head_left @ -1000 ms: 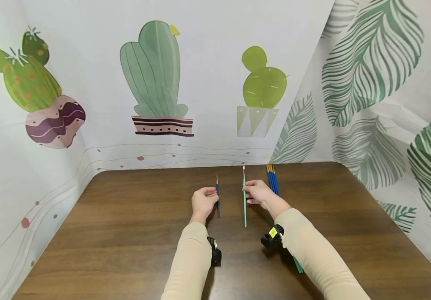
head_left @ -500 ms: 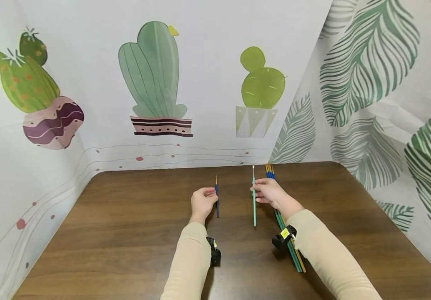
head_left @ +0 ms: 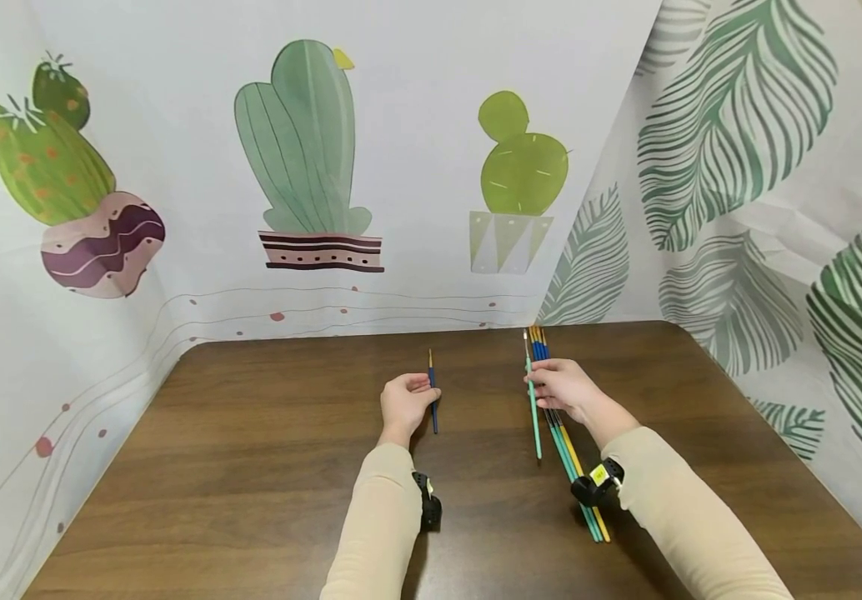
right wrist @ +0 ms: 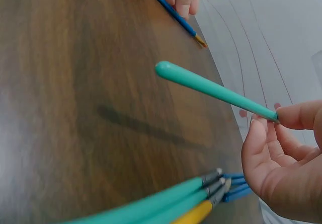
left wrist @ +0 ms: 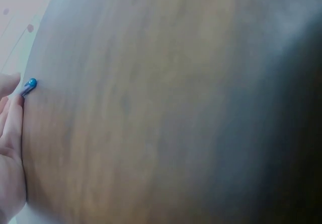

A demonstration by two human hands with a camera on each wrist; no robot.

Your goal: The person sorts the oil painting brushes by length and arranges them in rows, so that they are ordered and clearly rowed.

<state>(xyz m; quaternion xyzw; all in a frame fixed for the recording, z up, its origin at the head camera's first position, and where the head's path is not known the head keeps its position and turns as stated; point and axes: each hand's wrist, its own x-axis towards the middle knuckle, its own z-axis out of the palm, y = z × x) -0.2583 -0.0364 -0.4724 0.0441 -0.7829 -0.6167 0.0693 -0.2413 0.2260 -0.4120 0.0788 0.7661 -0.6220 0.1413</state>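
Observation:
My left hand [head_left: 404,404] pinches a slim blue paintbrush [head_left: 434,417] near mid-table, its tan bristles toward the wall. In the left wrist view only the blue handle end [left wrist: 31,83] shows past the fingers. Between thumb and fingers, my right hand [head_left: 569,390] holds a mint-green paintbrush [head_left: 534,425], bristles away from me. The right wrist view shows this green handle [right wrist: 211,89] raised above the table, its shadow below. Just right of it lie several blue paintbrushes [head_left: 539,346], partly behind the right hand, and closer to me two green brushes [head_left: 562,446] and a yellow one [head_left: 572,447].
The brown wooden table [head_left: 251,467] ends at a wall cloth [head_left: 416,167] printed with cacti and leaves. A small black camera [head_left: 596,483] on the right wrist sits over part of the green and yellow brushes.
My right hand has moved right with the green paintbrush, from the open tabletop to beside the row of brushes. The left hand stays in place with the blue paintbrush.

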